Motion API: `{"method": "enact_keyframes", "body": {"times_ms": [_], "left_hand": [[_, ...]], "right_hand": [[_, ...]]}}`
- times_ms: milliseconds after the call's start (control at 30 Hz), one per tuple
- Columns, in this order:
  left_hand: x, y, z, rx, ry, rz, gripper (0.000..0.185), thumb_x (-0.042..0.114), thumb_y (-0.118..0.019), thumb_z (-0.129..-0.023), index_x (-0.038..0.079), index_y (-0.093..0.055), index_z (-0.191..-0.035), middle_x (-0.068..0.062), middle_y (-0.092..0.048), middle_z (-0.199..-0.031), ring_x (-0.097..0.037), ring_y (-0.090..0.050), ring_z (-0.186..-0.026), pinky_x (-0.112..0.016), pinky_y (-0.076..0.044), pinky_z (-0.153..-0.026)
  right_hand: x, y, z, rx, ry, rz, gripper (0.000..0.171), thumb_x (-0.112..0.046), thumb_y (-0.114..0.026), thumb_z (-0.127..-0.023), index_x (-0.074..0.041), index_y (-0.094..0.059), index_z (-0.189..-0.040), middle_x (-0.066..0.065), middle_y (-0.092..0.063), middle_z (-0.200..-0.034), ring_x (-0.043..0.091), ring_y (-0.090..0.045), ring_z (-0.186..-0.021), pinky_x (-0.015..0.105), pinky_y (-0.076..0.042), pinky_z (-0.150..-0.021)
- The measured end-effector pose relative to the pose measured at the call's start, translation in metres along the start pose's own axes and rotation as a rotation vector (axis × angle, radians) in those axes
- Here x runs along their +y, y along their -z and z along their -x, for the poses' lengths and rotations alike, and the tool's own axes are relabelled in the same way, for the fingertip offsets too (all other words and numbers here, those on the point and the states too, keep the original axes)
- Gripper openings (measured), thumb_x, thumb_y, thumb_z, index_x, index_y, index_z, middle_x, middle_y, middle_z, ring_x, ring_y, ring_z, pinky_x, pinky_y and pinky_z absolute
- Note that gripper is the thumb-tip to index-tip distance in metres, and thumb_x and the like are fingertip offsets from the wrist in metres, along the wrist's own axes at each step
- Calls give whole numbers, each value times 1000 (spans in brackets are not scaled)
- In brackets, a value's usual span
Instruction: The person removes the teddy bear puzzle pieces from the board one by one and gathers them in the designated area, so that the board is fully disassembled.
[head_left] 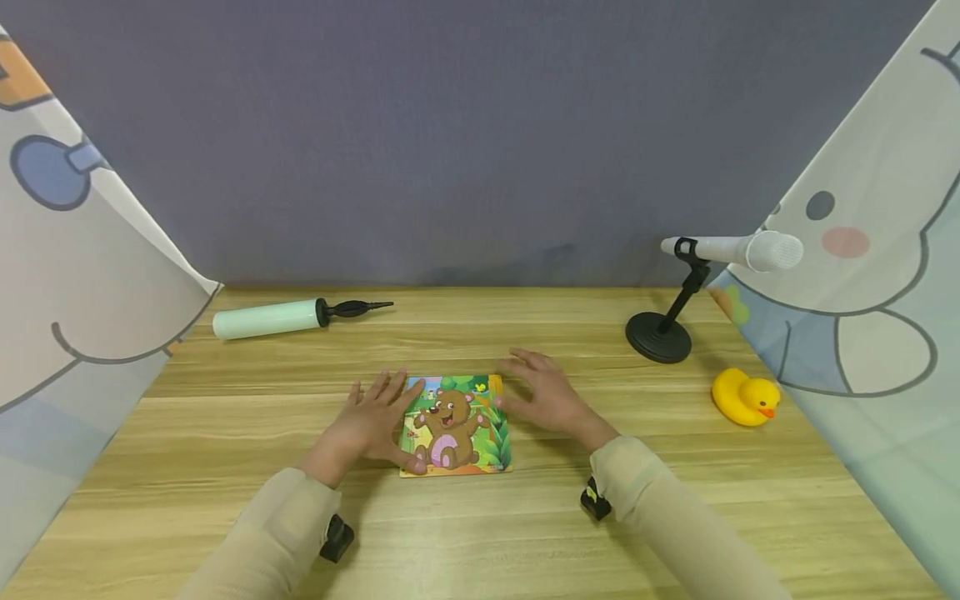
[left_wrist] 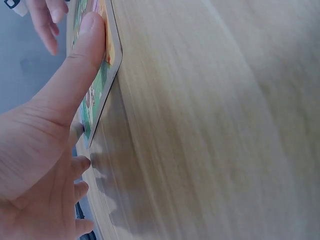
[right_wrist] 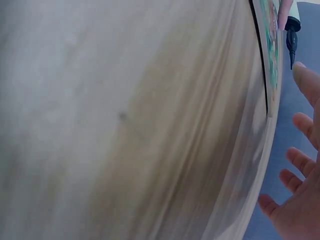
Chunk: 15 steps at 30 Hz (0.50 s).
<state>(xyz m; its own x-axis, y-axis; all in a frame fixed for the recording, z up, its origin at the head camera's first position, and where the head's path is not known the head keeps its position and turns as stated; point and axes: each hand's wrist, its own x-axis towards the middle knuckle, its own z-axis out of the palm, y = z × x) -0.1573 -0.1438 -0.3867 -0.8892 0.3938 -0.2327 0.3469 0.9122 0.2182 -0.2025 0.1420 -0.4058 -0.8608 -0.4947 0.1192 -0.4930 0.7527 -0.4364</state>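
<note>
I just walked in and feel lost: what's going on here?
A person's left hand is spread along the left edge of a bear picture on the table, its thumb over the near left corner. The right hand is at the right edge; whether it touches is unclear. A pump lies back left; a microphone on a stand and a duck are off right.

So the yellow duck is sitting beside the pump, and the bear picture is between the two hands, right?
Not the pump: the yellow duck sits near the microphone stand, as the head view shows. The bear picture is indeed between the left hand and the right hand.
</note>
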Motion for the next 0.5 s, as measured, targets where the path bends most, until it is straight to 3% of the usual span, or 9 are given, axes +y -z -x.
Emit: {"method": "enact_keyframes", "body": {"times_ms": [500], "left_hand": [[-1,2,0,1,-7,7,122,69,-68,-50,13,-18,-146,-19,-10,-149,-39,-7,-135,-64,-5,-102]], "right_hand": [[-8,-5,-13,-82,-32,55,51,-47,-68,-76,-21,-58,-119,1,-47,-124,23,-35,-122,47,-25,-102]]}}
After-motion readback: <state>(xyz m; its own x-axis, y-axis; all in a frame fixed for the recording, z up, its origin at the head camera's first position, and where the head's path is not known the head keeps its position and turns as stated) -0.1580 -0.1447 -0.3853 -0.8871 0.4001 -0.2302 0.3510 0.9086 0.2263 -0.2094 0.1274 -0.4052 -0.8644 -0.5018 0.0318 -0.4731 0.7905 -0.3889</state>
